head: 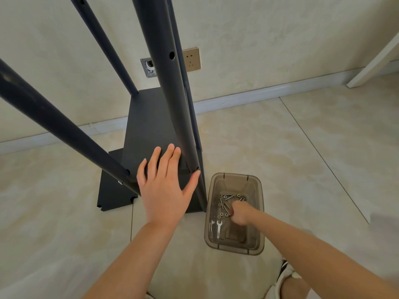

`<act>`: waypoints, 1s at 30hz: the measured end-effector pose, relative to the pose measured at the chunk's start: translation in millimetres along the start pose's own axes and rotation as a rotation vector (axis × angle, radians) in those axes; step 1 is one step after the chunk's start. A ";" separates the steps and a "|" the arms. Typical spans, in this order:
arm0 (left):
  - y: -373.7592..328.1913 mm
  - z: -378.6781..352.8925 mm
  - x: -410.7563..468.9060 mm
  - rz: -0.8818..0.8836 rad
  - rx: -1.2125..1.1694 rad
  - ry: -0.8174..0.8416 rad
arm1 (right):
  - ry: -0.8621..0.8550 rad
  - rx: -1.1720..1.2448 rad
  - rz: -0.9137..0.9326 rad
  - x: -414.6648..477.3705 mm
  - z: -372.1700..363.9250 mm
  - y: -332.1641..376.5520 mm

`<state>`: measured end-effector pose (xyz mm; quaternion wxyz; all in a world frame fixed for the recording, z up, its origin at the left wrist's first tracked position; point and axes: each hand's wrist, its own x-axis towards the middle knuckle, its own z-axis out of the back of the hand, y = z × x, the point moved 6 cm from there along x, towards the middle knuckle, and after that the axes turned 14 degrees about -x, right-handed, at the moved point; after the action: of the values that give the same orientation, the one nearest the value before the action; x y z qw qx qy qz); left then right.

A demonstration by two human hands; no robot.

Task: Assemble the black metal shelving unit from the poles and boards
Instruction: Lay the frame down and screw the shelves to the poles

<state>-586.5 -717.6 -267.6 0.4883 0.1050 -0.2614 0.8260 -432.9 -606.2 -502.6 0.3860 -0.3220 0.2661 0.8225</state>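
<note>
1. Black board sits low between the poles, its back edge towards the wall. The left hand presses flat on its front right corner, fingers straight and spread, thumb just beside the near right pole.
2. On the floor just beside that corner stands a brown bin. The right hand reaches into it, fingers curled down among the bolts; whether they pinch one I cannot tell.
3. The step looks like fetching a fastener for this corner. Keep the palm bearing down so board and pole holes stay lined up, and lift one bolt only.
4. A wrench lies at the bin's near end, handy for tightening.
5. A lower board juts out at the front left. The near right pole stands between bin and joint, so the bolt likely goes in from outside.
</note>
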 end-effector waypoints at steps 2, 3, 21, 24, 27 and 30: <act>0.6 -0.2 -0.1 -0.001 -0.004 0.003 | -0.005 0.012 0.007 10.8 -2.8 -1.8; 0.5 0.3 -0.3 -0.001 -0.008 0.002 | -0.009 0.016 0.016 14.0 -3.6 -0.4; 0.8 1.1 -4.4 -0.026 -0.018 -0.044 | -0.011 -0.268 0.008 45.1 2.8 -27.9; -0.4 1.6 -4.0 -0.022 -0.020 -0.043 | -0.043 -0.244 0.023 47.3 18.6 -42.2; -1.0 1.4 -3.6 -0.020 -0.016 -0.038 | -0.086 -0.221 0.010 46.9 19.8 -48.6; -1.4 1.9 -3.1 -0.009 -0.019 -0.035 | -0.128 -0.205 -0.001 46.4 14.0 -48.4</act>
<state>-583.9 -720.4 -266.9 0.4884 0.1161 -0.2771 0.8193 -421.4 -548.0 -536.7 0.3678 -0.3069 0.1555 0.8639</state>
